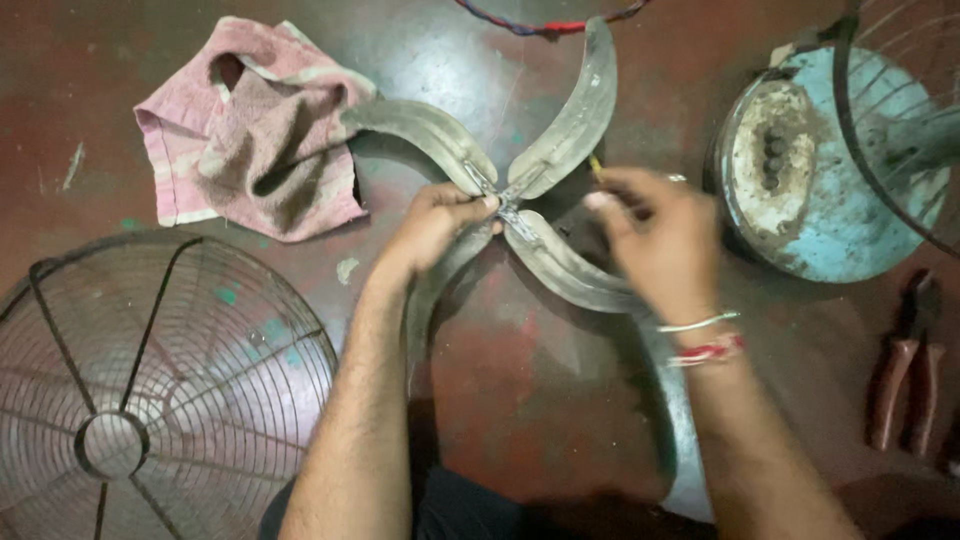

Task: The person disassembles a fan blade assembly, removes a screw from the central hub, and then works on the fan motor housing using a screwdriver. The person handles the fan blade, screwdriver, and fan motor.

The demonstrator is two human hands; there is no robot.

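A grey metal fan blade set (570,120) with curved blades lies on the dark red floor, its hub (505,205) in the middle. My left hand (435,225) presses its fingertips onto the hub. My right hand (655,235) hovers just right of the hub, fingers pinched around a thin tool with a yellowish tip (596,168); most of the tool is hidden in the hand.
A pink cloth (250,130) lies crumpled at upper left. A round wire fan guard (150,380) rests at lower left. A blue, worn fan motor housing (820,180) with another wire guard (900,110) sits at upper right. Red-handled pliers (905,370) lie at right.
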